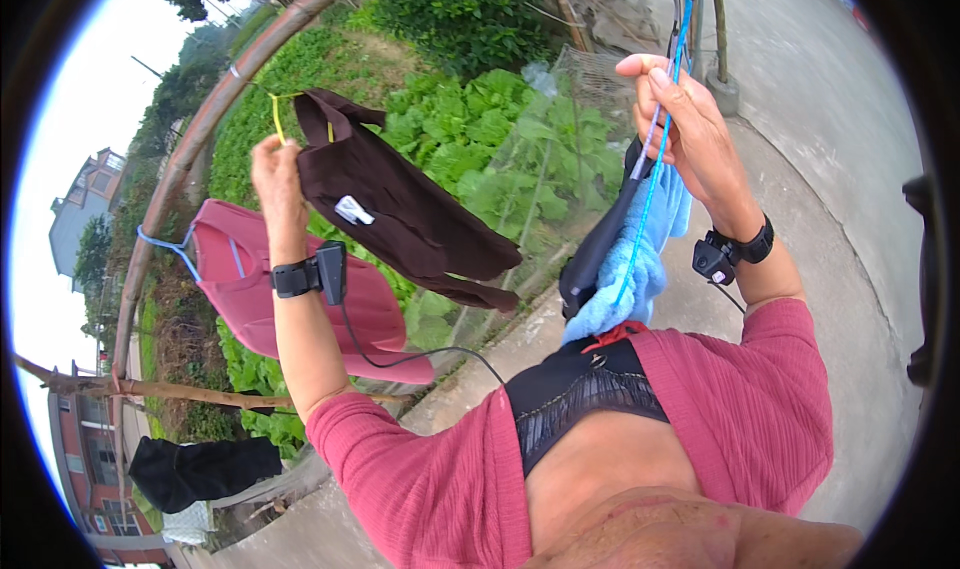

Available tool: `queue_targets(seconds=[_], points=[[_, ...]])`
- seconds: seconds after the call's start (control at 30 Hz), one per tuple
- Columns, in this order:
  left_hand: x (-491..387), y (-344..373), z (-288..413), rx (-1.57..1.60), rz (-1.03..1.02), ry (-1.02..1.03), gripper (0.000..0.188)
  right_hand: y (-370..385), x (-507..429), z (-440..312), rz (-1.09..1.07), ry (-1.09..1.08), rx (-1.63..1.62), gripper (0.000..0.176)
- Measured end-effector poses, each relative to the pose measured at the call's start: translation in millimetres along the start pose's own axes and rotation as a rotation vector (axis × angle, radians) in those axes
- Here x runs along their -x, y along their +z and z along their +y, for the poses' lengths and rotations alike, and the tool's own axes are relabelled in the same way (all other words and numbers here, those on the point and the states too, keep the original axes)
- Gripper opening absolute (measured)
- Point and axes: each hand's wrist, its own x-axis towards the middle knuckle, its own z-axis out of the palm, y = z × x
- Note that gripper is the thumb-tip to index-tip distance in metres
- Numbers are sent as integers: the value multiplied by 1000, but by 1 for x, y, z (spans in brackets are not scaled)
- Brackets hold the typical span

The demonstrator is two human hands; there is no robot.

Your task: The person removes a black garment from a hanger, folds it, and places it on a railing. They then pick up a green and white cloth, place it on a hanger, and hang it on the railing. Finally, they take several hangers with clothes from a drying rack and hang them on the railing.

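Note:
My left hand (pixel 277 171) is raised at the left, its fingers closed on the yellow hanger (pixel 278 118) of a dark brown long-sleeved garment (pixel 405 209) with a white label. The hanger's top is near a curved-looking brown pole (pixel 176 160). Behind my left wrist, a pink top (pixel 232 284) hangs on a light blue hanger (pixel 171 245). At the upper right, my right hand (pixel 686 122) grips thin blue and purple-grey lengths, possibly hanger parts. Below it hang a fluffy light blue cloth (pixel 637 276) and a black padded garment (pixel 596 261). Their upper attachments are partly hidden.
A wooden crosspiece (pixel 172 392) meets the pole at the left, above a black cloth (pixel 202 468). Netting (pixel 517 186) borders leafy green plants (pixel 442 133). A post in a concrete base (pixel 721 92) stands on the concrete ground (pixel 847 216). Cables run from both wrist-worn devices.

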Motion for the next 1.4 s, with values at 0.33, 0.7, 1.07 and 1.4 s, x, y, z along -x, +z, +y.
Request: queue_targets(seconds=[0.33, 0.7, 1.07, 1.4], points=[[-13, -6, 22, -401, 92, -84, 34, -131, 8, -11, -66, 83, -123, 34], [173, 340, 86, -8, -715, -51, 27, -203, -16, -13, -93, 130, -145, 25], [153, 494, 71, 292, -715, -14, 8, -285, -74, -5, -113, 118, 74, 34], [-39, 571, 98, 493, -548, 18, 10, -399, -195, -40, -97, 29, -6, 30]])
